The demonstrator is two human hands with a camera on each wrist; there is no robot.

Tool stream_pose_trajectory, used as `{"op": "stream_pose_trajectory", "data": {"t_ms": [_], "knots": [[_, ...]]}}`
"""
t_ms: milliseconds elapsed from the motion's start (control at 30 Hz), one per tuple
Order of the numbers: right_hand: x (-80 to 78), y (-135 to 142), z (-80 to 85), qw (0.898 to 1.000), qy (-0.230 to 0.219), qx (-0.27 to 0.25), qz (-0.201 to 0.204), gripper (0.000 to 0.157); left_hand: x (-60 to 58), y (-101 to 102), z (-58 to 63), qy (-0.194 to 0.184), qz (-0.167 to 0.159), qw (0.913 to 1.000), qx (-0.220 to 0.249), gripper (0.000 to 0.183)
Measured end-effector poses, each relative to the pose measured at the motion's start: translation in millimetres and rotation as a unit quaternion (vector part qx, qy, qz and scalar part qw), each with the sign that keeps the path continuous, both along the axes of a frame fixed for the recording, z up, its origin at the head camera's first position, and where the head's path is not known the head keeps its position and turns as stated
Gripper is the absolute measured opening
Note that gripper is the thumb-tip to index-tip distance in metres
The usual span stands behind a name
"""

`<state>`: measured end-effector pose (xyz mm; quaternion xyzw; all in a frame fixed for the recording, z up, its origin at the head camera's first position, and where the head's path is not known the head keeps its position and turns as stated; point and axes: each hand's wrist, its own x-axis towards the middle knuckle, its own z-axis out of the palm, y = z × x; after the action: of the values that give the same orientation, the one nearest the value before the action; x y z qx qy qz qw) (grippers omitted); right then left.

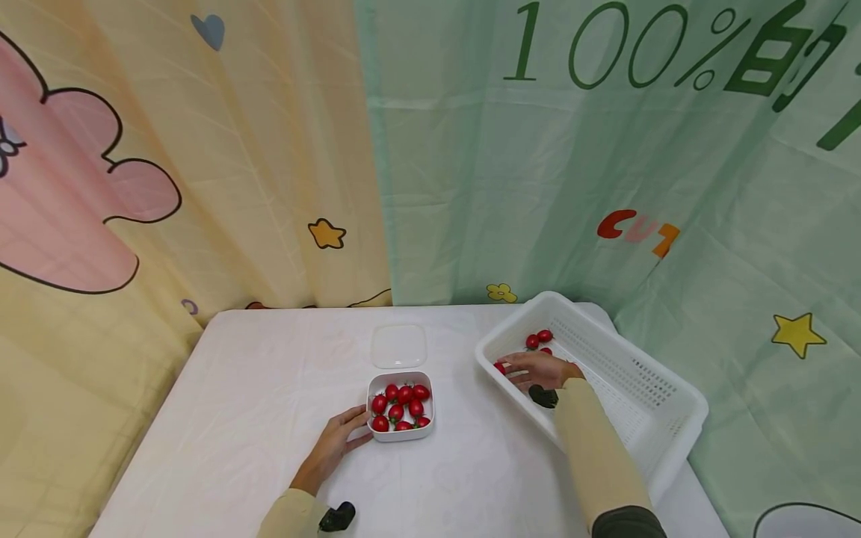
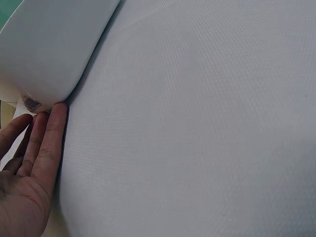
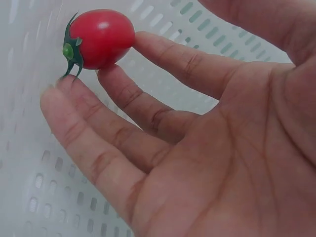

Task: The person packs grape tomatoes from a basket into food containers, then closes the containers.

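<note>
In the head view my left hand point(image 1: 334, 441) rests its straight fingertips against the left side of a small white box point(image 1: 403, 436). Several cherry tomatoes point(image 1: 396, 412) lie inside that box. The left wrist view shows the fingers point(image 2: 49, 143) touching the bottom edge of its wall. Over at the right, my right hand point(image 1: 541, 370) reaches into a white plastic basket point(image 1: 652, 381). Its extended fingertips touch one cherry tomato point(image 3: 101, 39) with a green stem, near the basket's wall; the thumb stands apart from it.
Behind the box lies a clear flat lid point(image 1: 398, 346). More cherry tomatoes point(image 1: 532, 341) sit in the basket beyond the right hand, partly hidden by it. The basket stands at an angle on the white-covered table point(image 1: 255, 388). Printed curtains point(image 1: 457, 187) hang behind the table.
</note>
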<state>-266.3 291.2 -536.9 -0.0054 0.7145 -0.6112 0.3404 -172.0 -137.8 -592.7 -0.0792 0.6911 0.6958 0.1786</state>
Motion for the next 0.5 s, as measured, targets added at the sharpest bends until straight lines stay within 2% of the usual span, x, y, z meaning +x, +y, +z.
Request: {"op": "stream_pose_trajectory", "data": {"t_ms": [500], "knots": [[-2.3, -3.9, 5.8, 1.000, 0.007, -0.020, -0.013, 0.028, 0.2, 0.6, 0.0, 0.000, 0.004, 1.0000, 0.000, 0.059]]}}
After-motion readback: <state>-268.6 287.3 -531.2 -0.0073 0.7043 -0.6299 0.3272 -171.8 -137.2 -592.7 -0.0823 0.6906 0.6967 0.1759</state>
